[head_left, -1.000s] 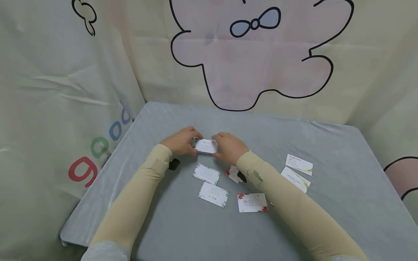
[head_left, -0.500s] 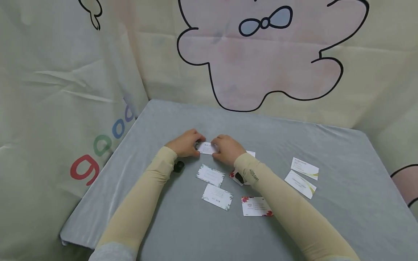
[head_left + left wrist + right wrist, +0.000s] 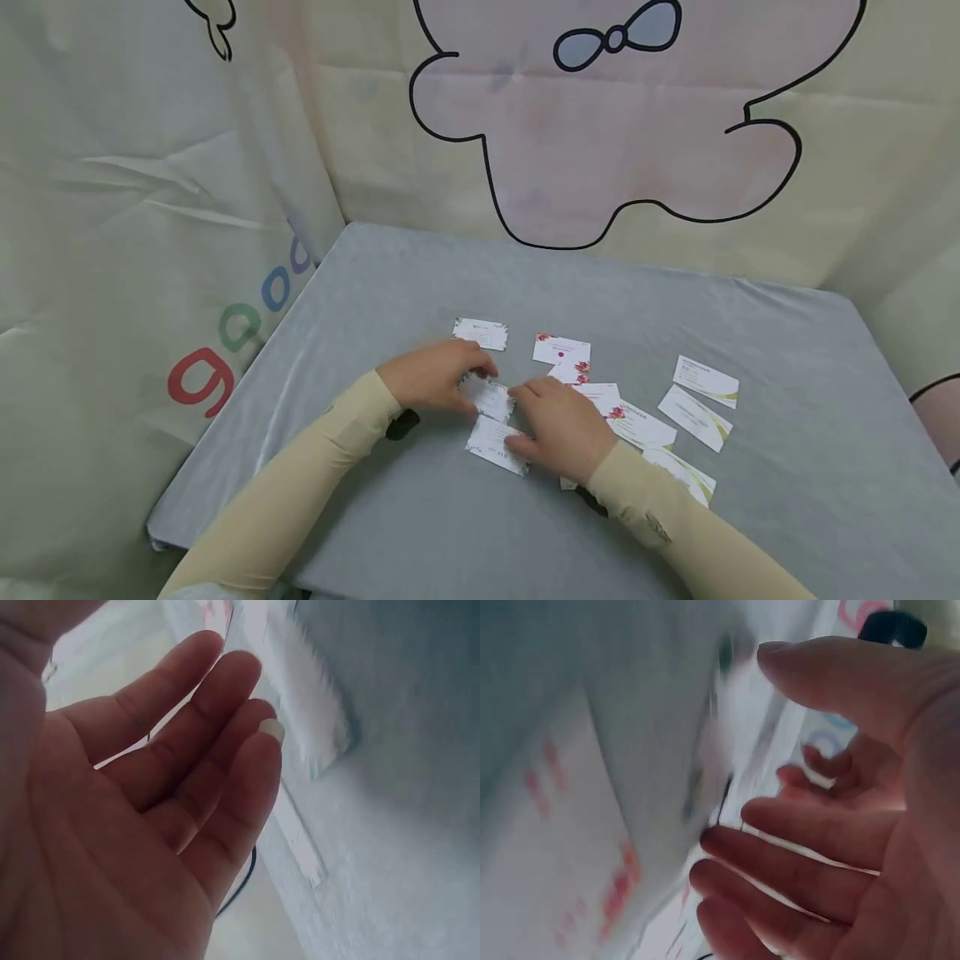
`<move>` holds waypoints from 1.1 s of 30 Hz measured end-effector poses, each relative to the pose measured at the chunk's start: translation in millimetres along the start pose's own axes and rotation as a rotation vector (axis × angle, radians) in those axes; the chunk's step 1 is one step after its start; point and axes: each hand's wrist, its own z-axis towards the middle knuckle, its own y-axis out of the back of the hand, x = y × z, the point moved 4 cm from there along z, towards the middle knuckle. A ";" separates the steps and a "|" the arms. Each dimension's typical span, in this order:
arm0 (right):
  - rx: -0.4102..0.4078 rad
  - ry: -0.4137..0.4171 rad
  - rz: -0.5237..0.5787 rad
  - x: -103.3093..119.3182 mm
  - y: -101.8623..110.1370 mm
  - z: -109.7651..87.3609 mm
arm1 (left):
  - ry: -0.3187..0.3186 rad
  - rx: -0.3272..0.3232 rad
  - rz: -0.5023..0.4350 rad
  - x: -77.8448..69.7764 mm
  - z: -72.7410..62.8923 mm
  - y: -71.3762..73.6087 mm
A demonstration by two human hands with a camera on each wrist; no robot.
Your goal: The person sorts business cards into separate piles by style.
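A pile of white business cards (image 3: 480,333) with leafy corners lies at the back. Closer to the person are two more leaf-edged cards, a business card (image 3: 492,402) between the hands and a lower business card (image 3: 495,444) just below it. My left hand (image 3: 435,377) hovers at the left of the upper one, its fingers loosely bent around nothing in the left wrist view. From the right, my right hand (image 3: 566,425) reaches over the lower card's edge, thumb and fingers spread apart. Its palm (image 3: 870,900) is bare in the right wrist view.
Red-flowered business cards (image 3: 562,348) overlap right of the pile. Further right lie several yellow-green-cornered business cards (image 3: 697,417), some partly behind the right hand and sleeve. All rest on a grey cloth-covered table (image 3: 420,517), with a printed curtain (image 3: 600,167) behind.
Both hands have let go of the card pile at the back and come nearer the person, to the two leaf-edged cards. The pile stays behind on the table. The head view has shifted slightly.
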 end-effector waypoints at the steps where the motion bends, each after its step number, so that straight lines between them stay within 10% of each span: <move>1: -0.016 0.025 -0.014 5.9 -0.8 -9.4 | -0.021 0.022 0.002 -6.3 -5.5 -4.9; 8: -0.082 0.086 -0.049 27.0 -9.0 -30.7 | -0.018 0.058 0.025 -20.4 -27.2 -33.1; 15: -0.086 0.060 -0.052 22.1 -4.3 -24.1 | -0.013 0.056 -0.015 -15.9 -24.7 -29.6; 26: 0.094 -0.150 0.112 -46.6 -9.9 96.9 | 0.240 -0.093 -0.044 72.7 37.1 13.4; 33: 0.098 -0.120 0.148 -53.1 -16.4 122.1 | 0.280 -0.093 -0.074 87.8 45.1 14.5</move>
